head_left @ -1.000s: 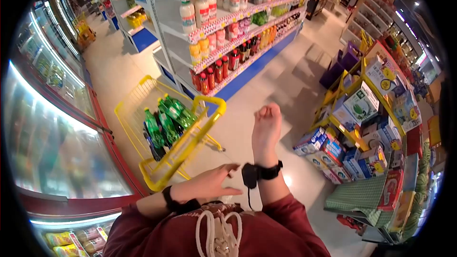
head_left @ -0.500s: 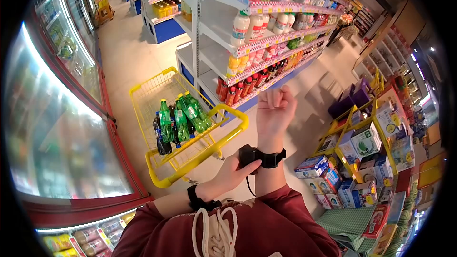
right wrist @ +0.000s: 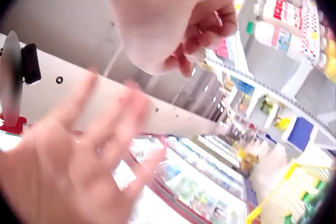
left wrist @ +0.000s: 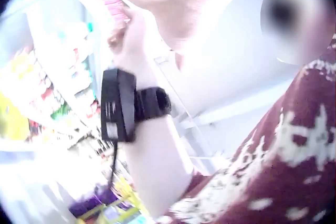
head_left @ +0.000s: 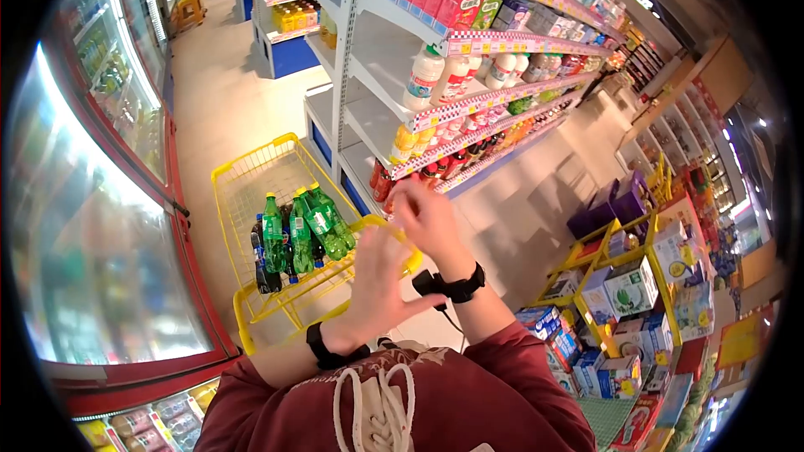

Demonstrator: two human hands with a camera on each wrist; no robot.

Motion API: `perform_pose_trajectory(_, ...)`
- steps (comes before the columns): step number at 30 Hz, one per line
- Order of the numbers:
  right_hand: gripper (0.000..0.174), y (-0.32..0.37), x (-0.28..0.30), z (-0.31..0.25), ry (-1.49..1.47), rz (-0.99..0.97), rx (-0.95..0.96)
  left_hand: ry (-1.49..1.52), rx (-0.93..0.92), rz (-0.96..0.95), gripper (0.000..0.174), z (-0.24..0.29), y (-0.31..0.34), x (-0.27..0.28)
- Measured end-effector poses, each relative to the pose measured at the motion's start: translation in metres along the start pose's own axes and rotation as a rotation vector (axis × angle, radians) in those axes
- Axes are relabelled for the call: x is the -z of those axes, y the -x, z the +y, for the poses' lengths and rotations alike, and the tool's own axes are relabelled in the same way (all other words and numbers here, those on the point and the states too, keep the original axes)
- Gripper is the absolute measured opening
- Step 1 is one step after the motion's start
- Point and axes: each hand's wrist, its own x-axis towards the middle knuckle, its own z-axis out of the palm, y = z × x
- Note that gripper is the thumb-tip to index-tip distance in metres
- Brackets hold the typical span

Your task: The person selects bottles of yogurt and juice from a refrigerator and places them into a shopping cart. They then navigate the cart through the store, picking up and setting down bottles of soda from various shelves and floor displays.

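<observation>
The yellow cart with green bottles stands low on the left, well apart from both hands. The left hand is up, fingers straight and spread, holding nothing. Its thumb points right at the black wrist camera, just beside it; whether they touch I cannot tell. The camera's long side runs along the right forearm. Above it, the right hand curls its fingers toward the palm, empty.

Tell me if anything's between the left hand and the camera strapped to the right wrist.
Nothing visible does: the open left hand is right beside the wrist camera, thumb pointing toward it.
</observation>
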Motion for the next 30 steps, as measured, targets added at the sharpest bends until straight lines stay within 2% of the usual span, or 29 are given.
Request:
perform_pose_trajectory(1, 0.007, 0.002, -0.005, 0.013, 0.117, -0.142, -0.035, -0.087, -0.183, -0.27, 0.073, 0.004, -0.015, 0.0)
perform_pose_trajectory(2, 0.01, 0.007, -0.01, 0.025, 0.242, -0.275, -0.068, -0.101, -0.186, -0.267, 0.073, 0.008, -0.02, -0.011)
perform_pose_trajectory(4, 0.016, 0.024, -0.018, 0.042, 0.314, -0.424, -0.104, -0.145, -0.416, -0.491, 0.064, 0.014, -0.032, -0.045)
perform_pose_trajectory(6, 0.018, 0.041, -0.024, 0.066, 0.471, -0.636, 0.043, -0.125, -0.329, -0.663, 0.068, -0.001, -0.023, -0.082)
perform_pose_trajectory(8, 0.014, 0.057, -0.031, 0.099, 0.438, -0.894, -0.057, -0.067, -0.312, -0.843, 0.065, -0.011, -0.024, -0.108)
perform_pose_trajectory(9, 0.014, 0.064, -0.029, 0.108, 0.444, -0.865, -0.061, -0.043, -0.304, -0.886, 0.062, -0.014, -0.021, -0.121)
perform_pose_trajectory(11, 0.014, 0.078, -0.025, 0.123, 0.29, -0.747, 0.043, -0.013, -0.31, -0.946, 0.059, -0.019, -0.018, -0.142)
perform_pose_trajectory(13, 0.015, 0.087, -0.024, 0.132, 0.231, -0.73, 0.057, 0.046, -0.273, -0.964, 0.047, -0.021, -0.015, -0.156)
perform_pose_trajectory(14, 0.015, 0.089, -0.025, 0.135, 0.207, -0.733, 0.056, 0.05, -0.284, -0.981, 0.047, -0.021, -0.016, -0.16)
perform_pose_trajectory(17, 0.016, 0.091, -0.03, 0.141, 0.152, -0.716, 0.063, -0.03, -0.444, -0.875, 0.032, -0.018, -0.026, -0.169)
perform_pose_trajectory(21, 0.017, 0.085, -0.034, 0.146, 0.083, -0.665, 0.077, -0.201, -0.451, -0.997, 0.032, -0.014, -0.029, -0.178)
perform_pose_trajectory(24, 0.017, 0.079, -0.036, 0.152, 0.035, -0.597, 0.095, -0.244, -0.48, -0.929, 0.032, -0.017, -0.021, -0.178)
perform_pose_trajectory(26, 0.018, 0.077, -0.042, 0.157, 0.001, -0.556, 0.106, -0.387, -0.427, -0.857, 0.035, -0.017, -0.015, -0.178)
perform_pose_trajectory(28, 0.018, 0.068, -0.042, 0.156, -0.023, -0.522, 0.121, -0.365, -0.453, -0.82, 0.036, -0.02, -0.017, -0.173)
perform_pose_trajectory(30, 0.021, 0.058, -0.035, 0.142, -0.107, -0.542, -0.109, -0.348, -0.466, -0.782, 0.037, -0.022, -0.022, -0.158)
